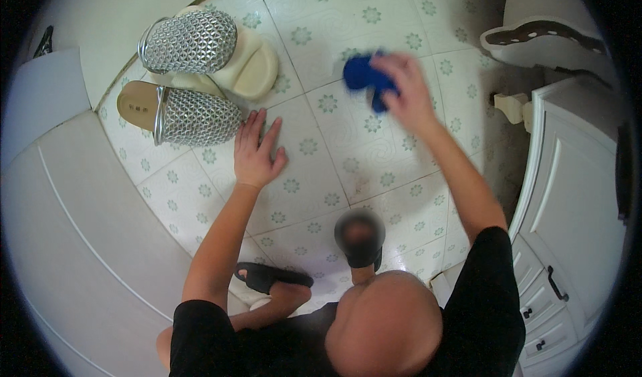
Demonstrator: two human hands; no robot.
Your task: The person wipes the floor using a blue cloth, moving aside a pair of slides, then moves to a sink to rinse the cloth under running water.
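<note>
My left hand rests palm down on the tiled floor with its fingers spread. Its fingertips reach the closed toe of a silver woven mule slipper with a tan insole. My right hand grips a dark blue cloth against or just above the tiles; motion blurs both, so contact cannot be told. A second silver woven slipper lies above the first, on top of a cream slipper. More cream footwear is partly hidden between the silver pair.
On my right stands a white cabinet with panelled doors and dark handles. A pale furniture piece with a brown carved edge juts in at upper right. Smooth white panels line the left. My feet wear black slippers.
</note>
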